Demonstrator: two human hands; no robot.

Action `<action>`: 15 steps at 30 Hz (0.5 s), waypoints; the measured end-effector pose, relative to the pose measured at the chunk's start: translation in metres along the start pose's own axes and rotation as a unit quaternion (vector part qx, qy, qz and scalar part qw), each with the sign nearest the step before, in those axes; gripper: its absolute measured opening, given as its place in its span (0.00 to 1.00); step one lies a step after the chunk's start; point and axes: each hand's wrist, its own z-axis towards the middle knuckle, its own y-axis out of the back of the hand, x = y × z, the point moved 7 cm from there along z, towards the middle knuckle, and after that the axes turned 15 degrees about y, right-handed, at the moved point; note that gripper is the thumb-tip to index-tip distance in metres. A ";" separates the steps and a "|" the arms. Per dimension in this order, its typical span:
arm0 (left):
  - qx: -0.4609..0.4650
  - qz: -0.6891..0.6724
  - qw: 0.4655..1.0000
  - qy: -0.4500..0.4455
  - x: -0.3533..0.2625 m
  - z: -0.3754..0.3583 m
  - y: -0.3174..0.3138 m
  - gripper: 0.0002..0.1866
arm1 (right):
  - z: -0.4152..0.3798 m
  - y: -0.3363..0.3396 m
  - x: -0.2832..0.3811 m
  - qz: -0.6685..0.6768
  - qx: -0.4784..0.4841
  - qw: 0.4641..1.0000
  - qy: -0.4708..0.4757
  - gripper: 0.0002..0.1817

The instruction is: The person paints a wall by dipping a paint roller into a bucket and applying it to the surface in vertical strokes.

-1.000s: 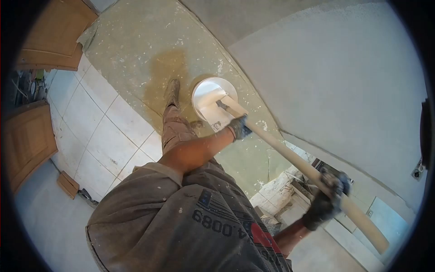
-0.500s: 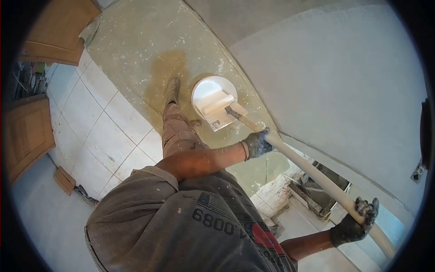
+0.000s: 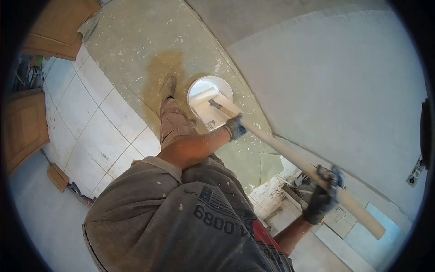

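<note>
A paint roller (image 3: 204, 96) on a long pale pole (image 3: 285, 154) rests in a round white bucket (image 3: 226, 85) of white paint, against a light, paint-smeared board (image 3: 212, 117) slanting over the rim. My left hand (image 3: 235, 127), in a dark stained glove, is closed around the pole near the roller frame. Higher up the pole, my right hand (image 3: 324, 192), gloved and a little blurred, is wrapped round it too. The pole's end sticks out past that hand at the lower right.
A paint-spattered greenish floor cover (image 3: 131, 31) lies under the bucket, beside white tiles (image 3: 99, 131). A plastered wall (image 3: 326, 86) with a socket (image 3: 414, 174) runs along the right. Wooden cabinet doors (image 3: 27, 131) stand at the left. My foot (image 3: 168, 87) is beside the bucket.
Both hands have moved up and left in the view with the pole, whose far end now shows. The roller has shifted further into the bucket, towards its far left side.
</note>
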 end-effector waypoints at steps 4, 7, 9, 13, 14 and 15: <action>0.146 0.063 0.982 0.104 0.078 -0.018 -0.052 0.18 | 0.046 0.107 0.022 0.067 -0.077 0.995 -0.023 0.23; 0.128 0.072 0.983 0.114 0.120 -0.068 -0.088 0.19 | 0.068 0.142 0.058 0.041 -0.139 0.989 -0.002 0.33; 0.142 0.078 0.980 0.118 0.119 -0.073 -0.097 0.18 | 0.069 0.144 0.053 0.074 -0.084 0.994 0.014 0.34; 0.175 0.045 0.979 0.095 0.056 0.028 -0.043 0.18 | 0.039 0.076 0.022 -0.129 -0.076 0.989 -0.007 0.27; 0.120 0.027 0.990 0.076 0.032 0.041 -0.030 0.18 | 0.027 0.051 0.005 -0.076 -0.051 0.996 -0.012 0.23; 0.075 0.010 0.996 0.042 0.010 0.040 -0.023 0.17 | 0.017 0.032 -0.010 -0.022 -0.027 0.999 -0.015 0.18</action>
